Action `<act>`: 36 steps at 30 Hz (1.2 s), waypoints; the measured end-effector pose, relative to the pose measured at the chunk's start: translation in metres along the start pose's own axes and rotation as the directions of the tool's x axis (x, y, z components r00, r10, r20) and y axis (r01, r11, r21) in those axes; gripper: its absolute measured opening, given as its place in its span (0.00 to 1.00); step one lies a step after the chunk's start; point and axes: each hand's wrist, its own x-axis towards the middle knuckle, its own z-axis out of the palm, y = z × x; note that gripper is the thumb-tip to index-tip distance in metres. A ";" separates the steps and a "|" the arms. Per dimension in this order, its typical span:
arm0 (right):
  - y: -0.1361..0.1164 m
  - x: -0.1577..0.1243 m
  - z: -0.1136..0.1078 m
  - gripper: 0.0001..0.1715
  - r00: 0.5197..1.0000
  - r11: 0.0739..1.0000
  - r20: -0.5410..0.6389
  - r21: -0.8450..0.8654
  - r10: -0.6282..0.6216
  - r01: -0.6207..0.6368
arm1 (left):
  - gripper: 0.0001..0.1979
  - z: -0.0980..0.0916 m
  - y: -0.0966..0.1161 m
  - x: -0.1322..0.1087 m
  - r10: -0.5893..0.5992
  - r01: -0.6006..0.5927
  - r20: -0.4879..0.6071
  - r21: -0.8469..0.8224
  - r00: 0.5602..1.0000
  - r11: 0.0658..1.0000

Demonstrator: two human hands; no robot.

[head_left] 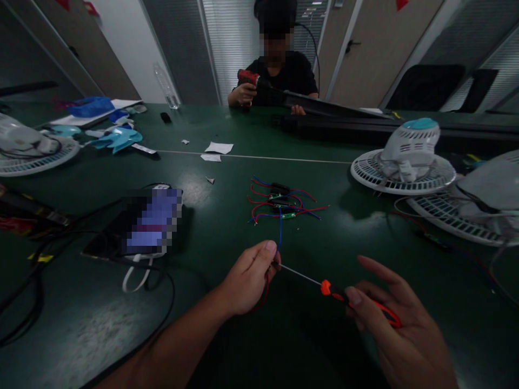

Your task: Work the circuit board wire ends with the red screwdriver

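Note:
My left hand is closed in a pinch on a small part with a blue wire and a red wire hanging from it. My right hand holds a screwdriver with an orange and black handle; its thin shaft points left and its tip meets the part in my left fingers. The index finger of my right hand is stretched out above the handle. A little beyond my hands, a bundle of red and blue wires with small circuit boards lies on the dark green table.
A phone with cables lies at the left. White fan parts sit at the right and another fan grille far left. Light blue fan blades and paper scraps lie farther back. Across the table a person holds a red power drill.

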 end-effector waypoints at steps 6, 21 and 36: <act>-0.001 0.000 0.003 0.30 1.000 1.000 -0.015 0.018 0.021 -0.021 | 0.20 0.000 -0.004 0.001 0.000 0.000 -0.008 0.004 1.000 1.000; -0.004 0.002 0.002 0.30 0.997 0.992 0.005 -0.095 0.078 -0.077 | 0.20 0.000 -0.005 0.001 0.001 -0.001 -0.009 -0.042 1.000 0.999; -0.004 0.001 0.001 0.32 0.998 0.997 -0.019 -0.056 0.061 -0.062 | 0.20 -0.001 -0.006 0.001 -0.007 0.007 -0.013 0.001 1.000 1.000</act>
